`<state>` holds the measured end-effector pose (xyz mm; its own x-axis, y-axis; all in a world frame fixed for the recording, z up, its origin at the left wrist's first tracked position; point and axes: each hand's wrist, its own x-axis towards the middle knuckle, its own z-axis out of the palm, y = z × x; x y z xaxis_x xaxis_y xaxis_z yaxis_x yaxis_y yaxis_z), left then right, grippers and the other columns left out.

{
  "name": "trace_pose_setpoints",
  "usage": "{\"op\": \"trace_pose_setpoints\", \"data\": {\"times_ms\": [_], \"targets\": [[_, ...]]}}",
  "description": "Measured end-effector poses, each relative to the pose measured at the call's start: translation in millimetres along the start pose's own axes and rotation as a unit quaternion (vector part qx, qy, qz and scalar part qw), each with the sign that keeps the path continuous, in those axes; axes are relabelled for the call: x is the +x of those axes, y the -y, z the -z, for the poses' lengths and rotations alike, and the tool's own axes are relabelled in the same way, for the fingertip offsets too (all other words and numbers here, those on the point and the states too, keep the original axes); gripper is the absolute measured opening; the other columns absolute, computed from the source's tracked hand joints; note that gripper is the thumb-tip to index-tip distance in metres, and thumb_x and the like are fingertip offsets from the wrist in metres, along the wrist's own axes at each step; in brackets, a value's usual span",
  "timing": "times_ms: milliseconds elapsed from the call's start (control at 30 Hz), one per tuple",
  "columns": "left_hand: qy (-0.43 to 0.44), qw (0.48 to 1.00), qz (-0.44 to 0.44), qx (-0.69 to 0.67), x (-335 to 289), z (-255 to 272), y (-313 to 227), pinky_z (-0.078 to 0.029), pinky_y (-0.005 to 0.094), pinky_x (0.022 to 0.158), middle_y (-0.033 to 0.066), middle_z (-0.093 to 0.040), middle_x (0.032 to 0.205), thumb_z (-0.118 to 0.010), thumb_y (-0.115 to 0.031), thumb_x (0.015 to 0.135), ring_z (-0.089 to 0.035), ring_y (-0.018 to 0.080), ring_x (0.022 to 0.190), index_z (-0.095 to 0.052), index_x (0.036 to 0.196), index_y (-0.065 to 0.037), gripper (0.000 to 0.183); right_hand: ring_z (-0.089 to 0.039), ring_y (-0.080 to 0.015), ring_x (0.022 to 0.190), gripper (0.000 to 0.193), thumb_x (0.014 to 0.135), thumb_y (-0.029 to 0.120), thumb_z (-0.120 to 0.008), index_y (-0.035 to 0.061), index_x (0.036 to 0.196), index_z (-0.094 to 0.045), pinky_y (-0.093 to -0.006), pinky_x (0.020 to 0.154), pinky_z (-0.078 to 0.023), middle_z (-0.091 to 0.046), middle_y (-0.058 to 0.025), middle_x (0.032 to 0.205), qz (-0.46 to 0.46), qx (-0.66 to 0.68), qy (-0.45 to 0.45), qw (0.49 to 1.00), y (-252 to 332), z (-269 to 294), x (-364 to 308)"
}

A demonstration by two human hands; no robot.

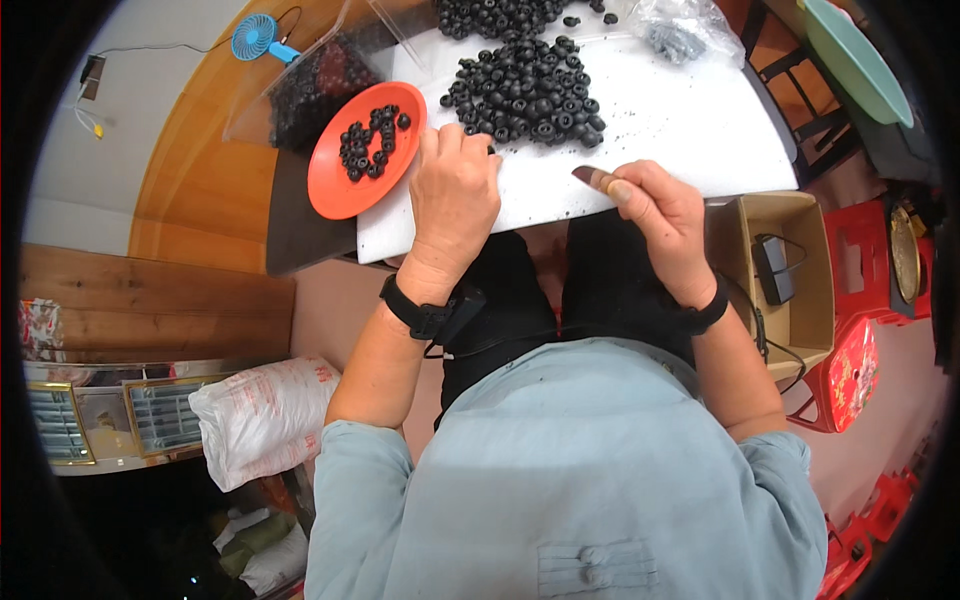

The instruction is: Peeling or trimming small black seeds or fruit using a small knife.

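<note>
My left hand (456, 190) is closed at the near edge of the white board (680, 140). A small black piece (490, 150) shows at its fingertips, mostly hidden by the fingers. My right hand (662, 215) grips a small knife (598, 179) with a short dark blade pointing left and a tan handle. Beyond both hands lies a heap of black ring-shaped pieces (530, 95), round with holes through them. Left of my left hand, an orange-red plate (330, 190) carries several more of these black pieces.
A clear plastic bin (310, 90) of dark pieces and a blue fan (255, 37) stand at the far left. A clear bag (680, 35) lies at the back right. An open cardboard box (800, 310) with a black adapter (774, 268) is beside my right forearm, near red stools (845, 375).
</note>
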<state>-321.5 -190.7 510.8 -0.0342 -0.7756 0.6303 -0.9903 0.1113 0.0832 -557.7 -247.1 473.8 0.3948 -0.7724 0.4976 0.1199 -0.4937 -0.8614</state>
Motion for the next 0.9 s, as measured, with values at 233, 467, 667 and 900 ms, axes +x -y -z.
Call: {"op": "trace_pose_setpoints", "data": {"times_ms": [233, 467, 667, 900], "targets": [[0.025, 0.999, -0.025, 0.007, -8, 3, 2, -0.050, 0.0453, 0.075, 0.0156, -0.056, 0.091, -0.069, 0.000, 0.084, -0.055, 0.0361, 0.094, -0.066, 0.090, 0.001, 0.007, -0.056, -0.0143, 0.066, 0.019, 0.101, 0.016, -0.068, -0.0015, 0.096, -0.071, -0.0282, 0.062, -0.045, -0.060, -0.0072, 0.073, -0.003, -0.032, 0.011, 0.999, 3, -1, -4], [0.063, 0.954, 0.100, -0.275, -5, 18, -4, -0.051, 0.0364, 0.073, 0.0090, -0.064, 0.094, -0.072, -0.003, 0.087, -0.060, 0.0229, 0.087, -0.070, 0.100, 0.000, 0.013, -0.063, -0.0287, 0.065, 0.017, 0.097, 0.019, -0.071, 0.0027, 0.093, -0.071, -0.0355, 0.060, -0.048, -0.064, -0.0133, 0.075, 0.035, -0.177, -0.009, 0.984, 26, -9, 8], [0.077, 0.659, 0.257, -0.703, -10, 13, -3, -0.049, 0.0262, 0.072, 0.0123, -0.070, 0.109, -0.067, -0.007, 0.101, -0.060, 0.0152, 0.079, -0.067, 0.126, 0.009, 0.030, -0.064, -0.0294, 0.060, 0.023, 0.098, 0.026, -0.070, 0.0050, 0.089, -0.072, -0.0377, 0.056, -0.047, -0.065, -0.0125, 0.070, 0.012, -0.188, -0.020, 0.982, 31, -19, 19], [0.100, 0.602, 0.253, -0.751, -13, 3, -5, -0.052, 0.0299, 0.075, 0.0141, -0.070, 0.107, -0.064, -0.007, 0.102, -0.062, 0.0182, 0.083, -0.064, 0.132, 0.009, 0.034, -0.064, -0.0288, 0.056, 0.024, 0.098, 0.029, -0.069, 0.0079, 0.088, -0.074, -0.0373, 0.053, -0.047, -0.065, -0.0129, 0.066, -0.013, -0.183, -0.037, 0.982, 23, -24, 22]]}}
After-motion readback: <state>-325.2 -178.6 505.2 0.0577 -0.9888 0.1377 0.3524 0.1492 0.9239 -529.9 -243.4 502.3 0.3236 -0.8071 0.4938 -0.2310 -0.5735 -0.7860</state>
